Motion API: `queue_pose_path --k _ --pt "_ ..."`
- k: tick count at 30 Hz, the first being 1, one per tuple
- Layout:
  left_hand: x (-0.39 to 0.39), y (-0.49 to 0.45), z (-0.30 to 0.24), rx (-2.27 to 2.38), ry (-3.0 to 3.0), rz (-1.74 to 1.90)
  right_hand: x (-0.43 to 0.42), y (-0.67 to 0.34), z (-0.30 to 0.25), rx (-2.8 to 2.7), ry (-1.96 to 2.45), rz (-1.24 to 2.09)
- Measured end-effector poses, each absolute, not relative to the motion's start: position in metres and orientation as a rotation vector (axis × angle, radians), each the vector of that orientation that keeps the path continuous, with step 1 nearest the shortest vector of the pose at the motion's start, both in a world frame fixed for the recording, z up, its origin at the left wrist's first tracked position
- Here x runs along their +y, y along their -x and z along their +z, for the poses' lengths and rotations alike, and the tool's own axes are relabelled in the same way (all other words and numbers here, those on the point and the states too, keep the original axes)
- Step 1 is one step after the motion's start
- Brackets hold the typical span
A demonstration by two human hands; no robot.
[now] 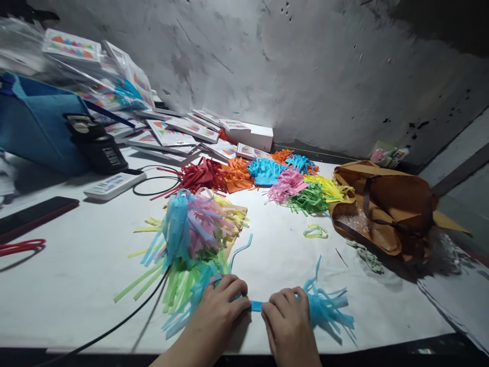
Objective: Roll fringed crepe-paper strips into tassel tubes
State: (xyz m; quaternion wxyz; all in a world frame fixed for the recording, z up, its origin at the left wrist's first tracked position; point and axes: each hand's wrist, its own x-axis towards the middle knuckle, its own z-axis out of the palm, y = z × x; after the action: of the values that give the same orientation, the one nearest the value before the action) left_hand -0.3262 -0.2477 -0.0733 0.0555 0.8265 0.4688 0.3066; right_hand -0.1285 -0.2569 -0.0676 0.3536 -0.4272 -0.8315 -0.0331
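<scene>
A blue fringed paper tassel (331, 309) lies across the front of the table, its strips spreading out on both sides. Its solid middle band (255, 306) shows between my hands. My left hand (225, 300) grips the band's left part with fingers bent over it. My right hand (287, 313) has its fingers curled round the right part. Just beyond my left hand is a pile of tassels in pale blue (178, 224), pink (206, 219), yellow and green (181, 283).
Red (202, 176), orange (236, 174), blue, pink, green and yellow tassels line the back. Several flat printed boxes (171, 135) are heaped at back left. A brown bag (385, 204) stands at right. A black bottle (95, 145), power strip (114, 184) and phone (34, 216) are left; a cable crosses the front.
</scene>
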Motion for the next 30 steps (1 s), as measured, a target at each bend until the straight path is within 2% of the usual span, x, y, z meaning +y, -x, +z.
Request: queue_pose_path --k 10,20,30 --pt "-0.245 0.325 -0.064 1.254 -2.481 0.862 -0.252 0.156 -0.060 -2.121 1.072 -0.171" --pt "-0.252 0.323 -0.048 1.310 -2.441 0.784 -0.260 0.095 -0.073 -2.159 1.073 -0.044" --pt "-0.254 0.316 -0.053 1.290 -2.387 0.837 -0.265 0.098 -0.073 -2.099 1.064 -0.071"
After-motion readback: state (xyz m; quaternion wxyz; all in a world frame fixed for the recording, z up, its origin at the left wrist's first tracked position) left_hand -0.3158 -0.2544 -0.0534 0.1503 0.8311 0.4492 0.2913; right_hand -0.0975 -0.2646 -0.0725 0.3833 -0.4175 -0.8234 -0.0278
